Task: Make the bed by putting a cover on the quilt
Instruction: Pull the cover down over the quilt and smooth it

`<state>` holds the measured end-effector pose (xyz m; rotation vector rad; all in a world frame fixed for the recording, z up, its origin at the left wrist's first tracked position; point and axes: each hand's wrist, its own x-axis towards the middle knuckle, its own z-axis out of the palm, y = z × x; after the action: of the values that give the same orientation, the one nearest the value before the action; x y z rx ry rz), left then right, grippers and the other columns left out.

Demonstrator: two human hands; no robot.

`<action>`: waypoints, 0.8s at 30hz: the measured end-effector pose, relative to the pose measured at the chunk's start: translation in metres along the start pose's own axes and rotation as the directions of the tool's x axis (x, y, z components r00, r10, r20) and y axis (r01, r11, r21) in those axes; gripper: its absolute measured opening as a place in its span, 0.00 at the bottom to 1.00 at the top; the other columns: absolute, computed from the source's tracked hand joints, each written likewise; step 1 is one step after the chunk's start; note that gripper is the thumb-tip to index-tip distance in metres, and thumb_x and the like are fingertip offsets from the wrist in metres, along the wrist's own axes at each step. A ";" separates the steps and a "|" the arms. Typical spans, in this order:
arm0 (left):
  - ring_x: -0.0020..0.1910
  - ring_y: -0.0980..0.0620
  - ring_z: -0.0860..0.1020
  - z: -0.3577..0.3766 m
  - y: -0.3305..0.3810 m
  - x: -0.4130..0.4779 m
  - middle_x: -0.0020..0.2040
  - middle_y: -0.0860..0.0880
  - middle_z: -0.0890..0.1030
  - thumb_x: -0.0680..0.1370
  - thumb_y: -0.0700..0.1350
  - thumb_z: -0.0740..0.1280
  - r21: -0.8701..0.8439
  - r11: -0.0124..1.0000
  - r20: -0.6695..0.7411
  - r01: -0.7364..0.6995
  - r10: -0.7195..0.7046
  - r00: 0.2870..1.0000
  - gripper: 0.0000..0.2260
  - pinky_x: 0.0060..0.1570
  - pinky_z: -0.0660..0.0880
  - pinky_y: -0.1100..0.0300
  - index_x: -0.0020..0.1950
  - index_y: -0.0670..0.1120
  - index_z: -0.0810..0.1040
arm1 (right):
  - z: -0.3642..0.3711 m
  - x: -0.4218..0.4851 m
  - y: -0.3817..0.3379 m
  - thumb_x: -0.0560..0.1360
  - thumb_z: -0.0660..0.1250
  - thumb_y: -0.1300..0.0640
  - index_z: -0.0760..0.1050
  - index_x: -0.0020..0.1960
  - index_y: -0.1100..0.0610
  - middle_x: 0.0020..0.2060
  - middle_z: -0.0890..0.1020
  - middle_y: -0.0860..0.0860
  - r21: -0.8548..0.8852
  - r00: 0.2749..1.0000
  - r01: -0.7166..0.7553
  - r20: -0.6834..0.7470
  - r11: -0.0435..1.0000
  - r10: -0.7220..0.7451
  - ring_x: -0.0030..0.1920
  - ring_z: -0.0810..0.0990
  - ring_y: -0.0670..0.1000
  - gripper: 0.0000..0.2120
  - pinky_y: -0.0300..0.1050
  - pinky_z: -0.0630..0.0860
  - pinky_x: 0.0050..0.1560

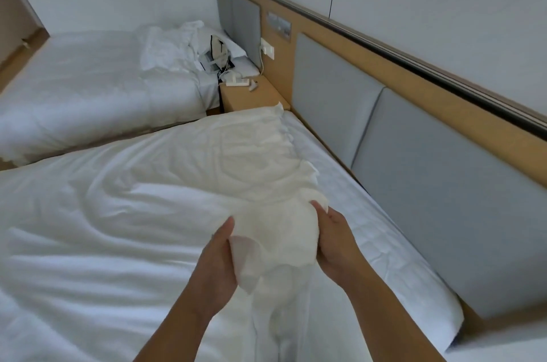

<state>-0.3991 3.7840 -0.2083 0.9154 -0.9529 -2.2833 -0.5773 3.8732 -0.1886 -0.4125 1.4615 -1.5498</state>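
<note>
Two hands met on one bunched corner of bedding in the head view, the only view there was. The left hand [217, 258] gripped the bundle from its left side, thumb laid up over the top and fingers curled out of sight beneath a thin loose flap. The right hand [334, 243] clasped the opposite side, fingers wrapped around the cloth and thumb pinching a small fold at the top. Neither hand was spread wide; both were closed on fabric.

A cream-tinted layer, probably the quilt [254, 154], ran along the head end of the near bed [370, 213] and down into the gathered corner [278, 237]. The whiter cover [118, 213] lay rumpled across the rest of that bed. Bare mattress showed between the bedding and the grey padded headboard [429, 184]. How far the quilt sat inside the cover could not be told.

Judging by the grip, the step in hand was seating a quilt corner into its matching cover corner. The next move would likely call for holding both layers pinched together while the cover was drawn and shaken flat, without letting the corner slip.

Beyond, a bedside table [248, 95] stood beside a second bed [88, 80] holding crumpled linen.
</note>
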 end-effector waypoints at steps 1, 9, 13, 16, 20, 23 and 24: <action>0.61 0.43 0.81 0.012 0.008 0.004 0.61 0.42 0.83 0.76 0.51 0.70 0.009 0.999 -0.057 -0.045 0.045 0.997 0.20 0.62 0.74 0.47 0.65 0.42 0.80 | -0.002 0.002 0.000 0.86 0.56 0.53 0.83 0.56 0.57 0.52 0.86 0.57 -0.028 1.000 0.004 0.019 1.000 -0.003 0.56 0.84 0.59 0.17 0.60 0.78 0.62; 0.75 0.64 0.63 0.073 0.040 -0.009 0.76 0.65 0.64 0.74 0.55 0.75 0.787 0.418 0.506 -0.454 -0.015 0.862 0.21 0.70 0.66 0.64 0.67 0.63 0.77 | -0.024 0.009 -0.005 0.76 0.69 0.57 0.78 0.60 0.54 0.52 0.86 0.51 0.076 0.966 0.020 0.255 0.997 -0.039 0.54 0.85 0.50 0.13 0.48 0.82 0.55; 0.65 0.39 0.78 0.047 0.046 0.011 0.69 0.39 0.77 0.77 0.36 0.63 0.309 0.939 0.130 -0.150 0.114 0.985 0.16 0.63 0.74 0.40 0.62 0.38 0.81 | -0.026 0.017 -0.003 0.66 0.82 0.45 0.86 0.47 0.37 0.47 0.85 0.37 0.206 0.869 -0.040 0.491 0.978 -0.067 0.49 0.83 0.36 0.11 0.34 0.77 0.53; 0.52 0.41 0.82 0.044 0.035 0.021 0.54 0.38 0.84 0.81 0.52 0.68 0.666 0.746 -0.041 -0.011 0.051 0.998 0.14 0.49 0.75 0.49 0.55 0.42 0.85 | -0.021 0.012 -0.016 0.42 0.84 0.32 0.84 0.45 0.43 0.38 0.86 0.38 0.144 0.867 -0.006 0.493 0.990 -0.067 0.41 0.83 0.37 0.34 0.34 0.78 0.42; 0.42 0.43 0.74 0.046 0.030 0.023 0.41 0.38 0.79 0.79 0.45 0.68 0.662 0.750 -0.056 0.005 0.042 0.998 0.09 0.40 0.67 0.51 0.44 0.40 0.78 | -0.011 0.022 -0.011 0.51 0.85 0.38 0.82 0.47 0.52 0.43 0.87 0.48 0.107 0.871 0.006 0.487 0.994 -0.058 0.47 0.84 0.47 0.31 0.42 0.80 0.46; 0.41 0.44 0.69 0.044 0.028 0.027 0.40 0.41 0.74 0.80 0.37 0.66 0.591 0.804 -0.092 -0.061 0.142 0.986 0.07 0.36 0.64 0.56 0.42 0.38 0.72 | -0.003 0.031 -0.007 0.75 0.73 0.55 0.84 0.50 0.49 0.53 0.86 0.55 0.062 0.903 0.005 0.429 0.998 -0.031 0.52 0.83 0.53 0.04 0.47 0.80 0.50; 0.41 0.44 0.70 0.044 0.028 0.027 0.40 0.41 0.74 0.80 0.36 0.65 0.555 0.829 -0.123 -0.070 0.165 0.979 0.08 0.36 0.65 0.57 0.42 0.37 0.71 | 0.001 0.030 -0.009 0.77 0.71 0.56 0.84 0.52 0.50 0.53 0.86 0.55 0.100 0.915 -0.018 0.403 0.995 -0.024 0.53 0.84 0.53 0.05 0.48 0.80 0.50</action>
<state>-0.4442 3.7671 -0.1742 1.2146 -1.5831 -1.8100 -0.5953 3.8474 -0.1907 -0.6330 1.0564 -1.4300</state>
